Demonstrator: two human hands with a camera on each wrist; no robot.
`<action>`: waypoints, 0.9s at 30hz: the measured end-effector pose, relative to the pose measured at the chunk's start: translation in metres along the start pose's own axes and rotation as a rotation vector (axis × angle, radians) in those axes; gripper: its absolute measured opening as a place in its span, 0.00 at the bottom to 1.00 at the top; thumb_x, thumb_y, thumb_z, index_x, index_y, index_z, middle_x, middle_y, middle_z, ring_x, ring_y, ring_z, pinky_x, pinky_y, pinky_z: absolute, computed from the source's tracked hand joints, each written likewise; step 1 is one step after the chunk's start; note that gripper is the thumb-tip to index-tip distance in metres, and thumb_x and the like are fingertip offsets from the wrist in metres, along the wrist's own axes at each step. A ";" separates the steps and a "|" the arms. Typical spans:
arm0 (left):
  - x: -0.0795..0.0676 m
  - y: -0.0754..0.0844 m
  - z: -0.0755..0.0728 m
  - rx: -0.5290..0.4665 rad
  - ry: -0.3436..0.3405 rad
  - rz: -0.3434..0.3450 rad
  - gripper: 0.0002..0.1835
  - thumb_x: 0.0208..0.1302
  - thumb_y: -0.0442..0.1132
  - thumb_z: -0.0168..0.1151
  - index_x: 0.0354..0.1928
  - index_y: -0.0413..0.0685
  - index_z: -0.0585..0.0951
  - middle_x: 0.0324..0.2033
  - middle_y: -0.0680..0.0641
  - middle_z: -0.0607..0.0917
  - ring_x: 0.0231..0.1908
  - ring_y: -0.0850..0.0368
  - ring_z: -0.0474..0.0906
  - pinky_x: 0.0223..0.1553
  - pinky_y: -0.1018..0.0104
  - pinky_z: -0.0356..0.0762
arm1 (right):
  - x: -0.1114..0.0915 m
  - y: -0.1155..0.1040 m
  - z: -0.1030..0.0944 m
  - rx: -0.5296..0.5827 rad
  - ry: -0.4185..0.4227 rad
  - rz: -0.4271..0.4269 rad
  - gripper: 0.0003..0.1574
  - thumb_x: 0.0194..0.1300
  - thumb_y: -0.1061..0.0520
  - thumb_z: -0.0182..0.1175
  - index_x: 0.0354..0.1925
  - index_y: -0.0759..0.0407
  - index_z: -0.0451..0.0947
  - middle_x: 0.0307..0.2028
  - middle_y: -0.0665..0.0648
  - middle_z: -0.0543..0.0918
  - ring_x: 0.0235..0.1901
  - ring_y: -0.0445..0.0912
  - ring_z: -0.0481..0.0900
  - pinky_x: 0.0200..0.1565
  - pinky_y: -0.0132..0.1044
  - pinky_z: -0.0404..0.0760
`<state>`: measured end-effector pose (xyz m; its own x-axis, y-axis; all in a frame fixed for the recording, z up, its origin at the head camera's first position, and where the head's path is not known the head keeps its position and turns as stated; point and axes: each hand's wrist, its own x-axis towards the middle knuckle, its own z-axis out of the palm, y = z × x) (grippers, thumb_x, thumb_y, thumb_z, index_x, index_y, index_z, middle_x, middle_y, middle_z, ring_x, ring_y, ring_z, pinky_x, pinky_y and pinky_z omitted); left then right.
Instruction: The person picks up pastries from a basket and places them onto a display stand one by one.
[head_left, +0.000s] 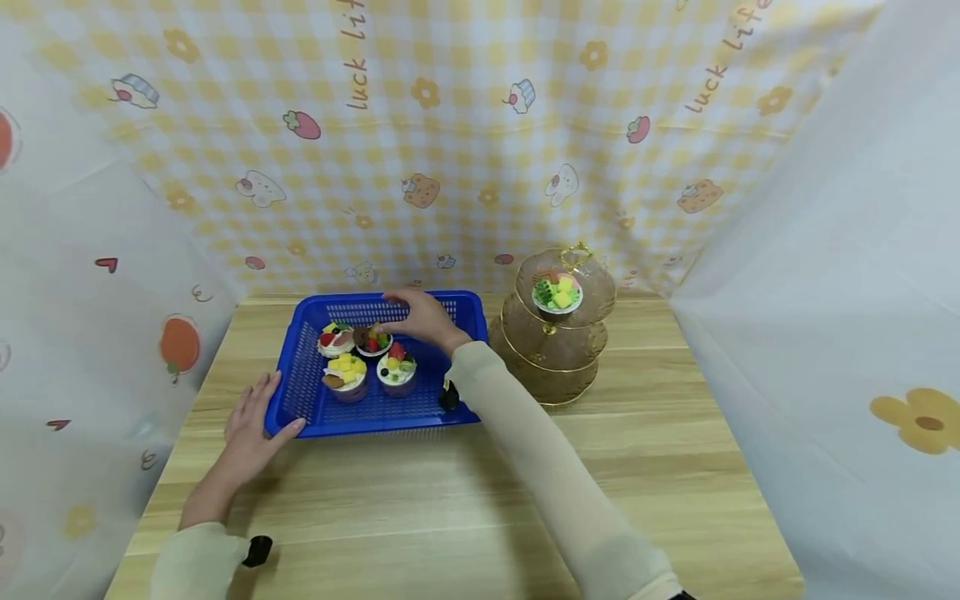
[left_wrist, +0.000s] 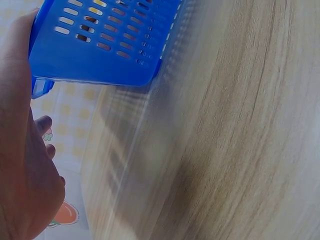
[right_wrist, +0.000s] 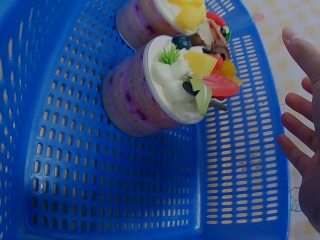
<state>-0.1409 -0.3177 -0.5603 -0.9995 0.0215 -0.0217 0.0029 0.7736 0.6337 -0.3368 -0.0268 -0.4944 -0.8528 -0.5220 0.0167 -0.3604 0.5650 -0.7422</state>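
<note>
A blue plastic basket (head_left: 420, 417) holds several cake cups topped with cream and fruit. My left hand (head_left: 251, 425) rests at its front left corner, fingers along the left side and thumb by the front rim. Over the basket's back part reaches my right hand (head_left: 426, 318), fingers spread above a chocolate-and-fruit cup (head_left: 372, 342). In the right wrist view that hand (right_wrist: 305, 120) is apart from the nearest cup (right_wrist: 145, 92), which has purple layers. Other cups are one with yellow cubes (head_left: 346, 377) and one with a strawberry slice (head_left: 335, 340).
Right of the basket stands a three-tier stand (head_left: 551, 354) with gold rims. One fruit-topped cup (head_left: 557, 293) sits on its top tier. Everything is on a wooden table (head_left: 420, 517), with a yellow checked cloth (head_left: 480, 150) behind and white sheets at both sides.
</note>
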 end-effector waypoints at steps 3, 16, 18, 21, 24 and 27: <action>0.000 0.000 0.001 -0.010 0.004 0.002 0.50 0.68 0.57 0.58 0.80 0.60 0.37 0.79 0.35 0.37 0.74 0.23 0.31 0.63 0.18 0.32 | 0.001 0.005 0.003 -0.001 -0.001 0.026 0.42 0.57 0.39 0.71 0.67 0.43 0.71 0.63 0.48 0.78 0.63 0.44 0.75 0.64 0.42 0.75; 0.001 0.004 -0.001 -0.027 -0.020 -0.005 0.51 0.68 0.56 0.59 0.79 0.61 0.37 0.78 0.34 0.38 0.75 0.24 0.30 0.64 0.18 0.31 | 0.001 0.024 0.012 -0.077 0.005 0.074 0.38 0.59 0.40 0.69 0.66 0.45 0.73 0.62 0.50 0.80 0.61 0.45 0.78 0.63 0.44 0.77; 0.002 0.004 -0.001 -0.026 -0.026 -0.010 0.51 0.68 0.56 0.59 0.79 0.62 0.37 0.79 0.35 0.38 0.75 0.24 0.30 0.64 0.19 0.31 | 0.002 0.026 0.013 -0.092 0.003 0.068 0.38 0.60 0.40 0.69 0.66 0.45 0.73 0.62 0.50 0.80 0.62 0.45 0.78 0.64 0.43 0.76; 0.001 0.004 -0.001 -0.021 -0.028 -0.014 0.51 0.67 0.56 0.59 0.79 0.61 0.37 0.79 0.35 0.38 0.75 0.24 0.30 0.64 0.19 0.32 | 0.003 0.028 0.015 -0.116 0.007 0.060 0.37 0.60 0.41 0.68 0.65 0.46 0.74 0.62 0.50 0.81 0.62 0.45 0.78 0.64 0.43 0.76; 0.000 0.004 -0.003 -0.020 -0.039 -0.024 0.51 0.67 0.56 0.59 0.79 0.61 0.36 0.79 0.35 0.37 0.75 0.25 0.30 0.64 0.19 0.32 | 0.004 0.029 0.018 -0.135 0.010 0.063 0.36 0.60 0.41 0.68 0.65 0.46 0.74 0.61 0.50 0.81 0.62 0.45 0.78 0.64 0.42 0.77; -0.001 0.003 -0.003 -0.018 -0.038 -0.031 0.51 0.67 0.56 0.59 0.79 0.61 0.36 0.78 0.34 0.37 0.75 0.24 0.30 0.64 0.19 0.32 | 0.005 0.031 0.021 -0.140 0.005 0.070 0.36 0.60 0.41 0.69 0.65 0.45 0.74 0.61 0.50 0.82 0.61 0.45 0.78 0.64 0.43 0.77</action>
<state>-0.1405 -0.3174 -0.5561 -0.9973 0.0222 -0.0706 -0.0288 0.7629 0.6458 -0.3445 -0.0257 -0.5314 -0.8793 -0.4753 -0.0287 -0.3485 0.6835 -0.6413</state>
